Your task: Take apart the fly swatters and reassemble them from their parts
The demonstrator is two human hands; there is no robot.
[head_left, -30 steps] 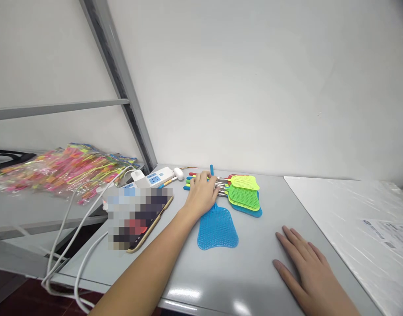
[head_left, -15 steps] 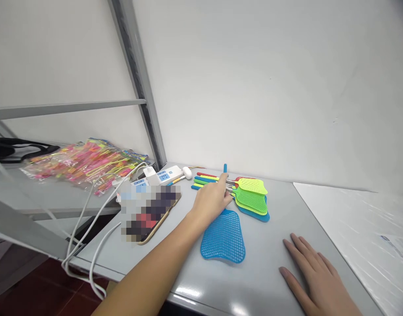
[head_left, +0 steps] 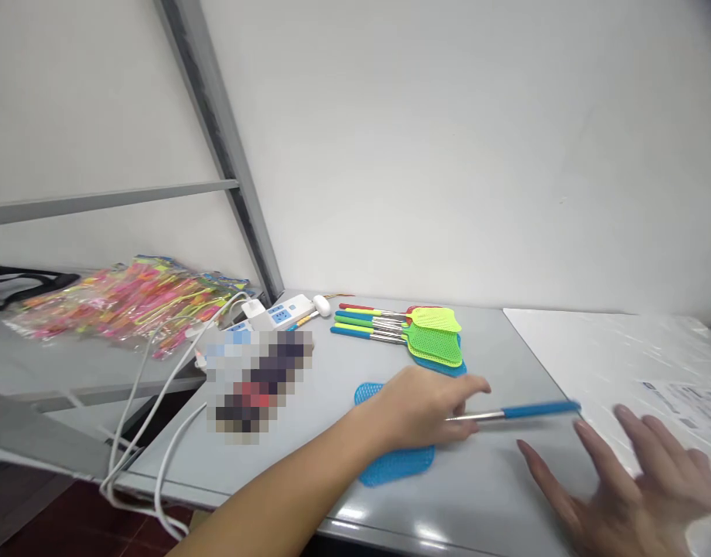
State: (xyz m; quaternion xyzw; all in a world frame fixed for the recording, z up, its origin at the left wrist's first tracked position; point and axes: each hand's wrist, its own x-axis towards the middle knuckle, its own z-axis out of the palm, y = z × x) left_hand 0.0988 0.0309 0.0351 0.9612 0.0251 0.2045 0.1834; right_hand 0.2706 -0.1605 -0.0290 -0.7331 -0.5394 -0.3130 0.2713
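A blue fly swatter [head_left: 397,466] lies low over the grey table, its mesh head at the left and its metal shaft and blue handle pointing right. My left hand [head_left: 428,406] is closed around the shaft near the head, covering part of both. At the lower right, my right hand [head_left: 627,480] is spread, somewhat blurred, just below the handle's end and apart from it. Behind them, a row of several fly swatters [head_left: 435,345] in green, yellow, blue and red lies with handles to the left.
Left of the swatters are a phone-like pixelated object [head_left: 262,387], a white power strip [head_left: 289,311] and white cables [head_left: 178,379]. Bagged colourful items [head_left: 152,298] fill the shelf at far left. A plastic-wrapped white board [head_left: 599,348] covers the right side.
My left hand has swung the blue fly swatter round, so its handle points right instead of away from me. My right hand has lifted off the table and moved right.
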